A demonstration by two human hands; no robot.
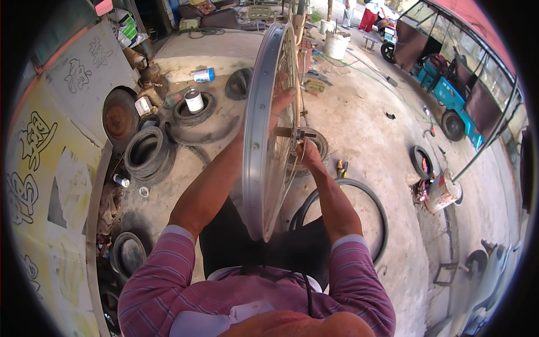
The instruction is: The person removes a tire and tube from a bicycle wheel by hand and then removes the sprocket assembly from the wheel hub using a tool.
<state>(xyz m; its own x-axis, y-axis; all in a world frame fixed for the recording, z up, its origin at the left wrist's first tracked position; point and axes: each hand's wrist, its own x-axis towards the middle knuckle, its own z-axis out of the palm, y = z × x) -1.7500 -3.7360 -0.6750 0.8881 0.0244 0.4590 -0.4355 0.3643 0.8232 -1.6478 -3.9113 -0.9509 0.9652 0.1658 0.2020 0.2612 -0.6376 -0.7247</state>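
A bare bicycle wheel (257,129), a silver rim with thin spokes and no tyre, stands upright between my thighs. My left arm reaches behind the rim. My left hand (284,102) shows through the spokes, its fingers closed against the wheel, partly hidden by the rim. From the wheel's right side, my right hand (309,153) bends its fingers together just below the end of the axle (303,135). Whatever lies between those fingers is too small to make out.
On the ground at left lie several worn tyres (147,153) and a white can (194,101). A thin black tyre (383,216) and yellow-handled pliers (341,168) lie by my right arm. Farther right are a bucket (443,192) and a blue three-wheeler (446,92).
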